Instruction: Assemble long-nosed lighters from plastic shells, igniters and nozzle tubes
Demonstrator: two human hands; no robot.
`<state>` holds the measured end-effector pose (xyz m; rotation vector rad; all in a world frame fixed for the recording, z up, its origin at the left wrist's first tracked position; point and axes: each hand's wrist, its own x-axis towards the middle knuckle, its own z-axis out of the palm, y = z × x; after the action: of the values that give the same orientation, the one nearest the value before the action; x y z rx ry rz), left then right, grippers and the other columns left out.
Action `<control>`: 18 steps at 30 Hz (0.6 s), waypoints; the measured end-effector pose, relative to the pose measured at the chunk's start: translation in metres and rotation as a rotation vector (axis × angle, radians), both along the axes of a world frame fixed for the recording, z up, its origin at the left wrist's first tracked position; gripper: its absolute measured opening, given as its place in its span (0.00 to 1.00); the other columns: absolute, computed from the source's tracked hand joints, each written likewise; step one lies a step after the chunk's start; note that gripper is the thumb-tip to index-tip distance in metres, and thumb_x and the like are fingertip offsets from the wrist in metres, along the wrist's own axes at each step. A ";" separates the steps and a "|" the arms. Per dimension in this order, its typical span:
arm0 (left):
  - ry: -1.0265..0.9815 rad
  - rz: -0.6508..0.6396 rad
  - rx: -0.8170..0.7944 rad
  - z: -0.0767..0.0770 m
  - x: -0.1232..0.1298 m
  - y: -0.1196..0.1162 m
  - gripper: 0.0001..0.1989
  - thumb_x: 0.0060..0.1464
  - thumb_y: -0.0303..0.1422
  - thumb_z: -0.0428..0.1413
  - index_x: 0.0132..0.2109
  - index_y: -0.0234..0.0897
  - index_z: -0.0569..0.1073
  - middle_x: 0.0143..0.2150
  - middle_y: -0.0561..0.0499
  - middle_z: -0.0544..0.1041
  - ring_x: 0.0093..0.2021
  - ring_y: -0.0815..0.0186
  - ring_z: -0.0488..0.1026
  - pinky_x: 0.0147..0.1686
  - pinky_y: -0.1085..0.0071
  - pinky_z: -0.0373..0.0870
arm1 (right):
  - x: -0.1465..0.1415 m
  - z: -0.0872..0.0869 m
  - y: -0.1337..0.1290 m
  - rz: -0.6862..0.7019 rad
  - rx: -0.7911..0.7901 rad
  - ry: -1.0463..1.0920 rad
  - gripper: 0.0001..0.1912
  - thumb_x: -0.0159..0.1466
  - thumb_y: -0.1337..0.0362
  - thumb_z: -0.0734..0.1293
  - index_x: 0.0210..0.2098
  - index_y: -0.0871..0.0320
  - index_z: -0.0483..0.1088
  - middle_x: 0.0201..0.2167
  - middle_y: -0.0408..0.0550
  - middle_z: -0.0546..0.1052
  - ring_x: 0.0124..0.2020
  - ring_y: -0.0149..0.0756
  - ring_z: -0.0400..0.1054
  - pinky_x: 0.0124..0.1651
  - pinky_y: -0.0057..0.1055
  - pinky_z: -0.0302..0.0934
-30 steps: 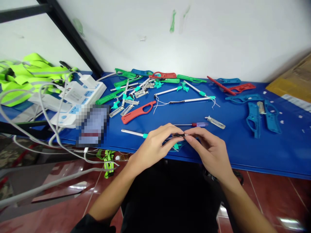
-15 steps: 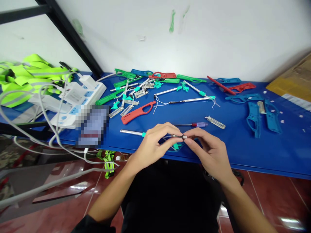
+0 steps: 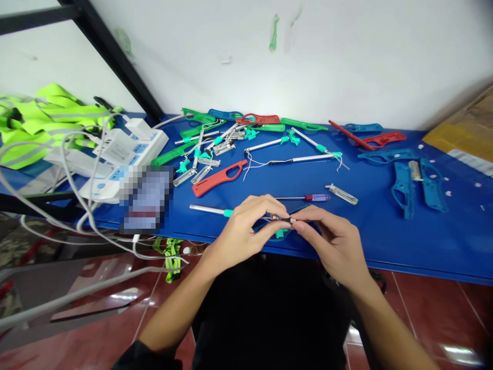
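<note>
Near the table's front edge, my left hand (image 3: 246, 228) pinches a small dark part (image 3: 284, 219) with a pale end. The fingertips of my right hand (image 3: 331, 236) close on the pale end of that same part. Under and beside my left hand lies a metal tube (image 3: 208, 209) with a teal collar. A teal piece (image 3: 280, 233) and part of a blue shell show below the fingers. Just beyond the hands rest a screwdriver (image 3: 318, 198) with a red and purple handle and a clear lighter tank (image 3: 342, 195).
Red handle shell (image 3: 219, 178), green shells (image 3: 304, 125), metal tubes with wires (image 3: 304, 159) and clear tanks lie farther back. Blue shells (image 3: 402, 190) are at right, beside a cardboard box (image 3: 466, 123). At left are a power strip (image 3: 148, 149), cables and a phone (image 3: 148, 200).
The fingertips have shifted slightly around the small part, and more of its dark body shows. Both hands stay in nearly the same place.
</note>
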<state>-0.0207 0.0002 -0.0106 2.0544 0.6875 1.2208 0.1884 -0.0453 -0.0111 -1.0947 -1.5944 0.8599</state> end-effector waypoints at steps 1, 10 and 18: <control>-0.003 -0.003 -0.003 0.000 0.000 0.000 0.03 0.69 0.31 0.65 0.46 0.40 0.78 0.42 0.49 0.85 0.43 0.64 0.83 0.46 0.65 0.75 | 0.000 0.000 0.000 -0.003 0.001 0.007 0.04 0.73 0.63 0.74 0.45 0.48 0.83 0.39 0.42 0.85 0.39 0.34 0.79 0.44 0.30 0.72; 0.019 0.020 -0.013 0.001 0.000 -0.001 0.04 0.69 0.32 0.65 0.46 0.40 0.77 0.42 0.50 0.84 0.42 0.65 0.82 0.46 0.65 0.75 | 0.000 0.000 0.000 -0.016 0.014 -0.017 0.06 0.73 0.63 0.73 0.45 0.49 0.85 0.36 0.43 0.85 0.35 0.35 0.78 0.42 0.33 0.74; 0.037 0.039 -0.074 0.000 0.000 -0.002 0.06 0.70 0.37 0.65 0.44 0.40 0.79 0.40 0.50 0.83 0.39 0.65 0.80 0.43 0.65 0.75 | -0.001 0.000 -0.003 -0.094 0.108 -0.087 0.07 0.74 0.64 0.71 0.47 0.48 0.83 0.40 0.45 0.85 0.39 0.38 0.79 0.44 0.36 0.75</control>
<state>-0.0207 -0.0019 -0.0101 2.0163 0.7818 1.1641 0.1872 -0.0486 -0.0111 -1.1334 -1.6282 0.6641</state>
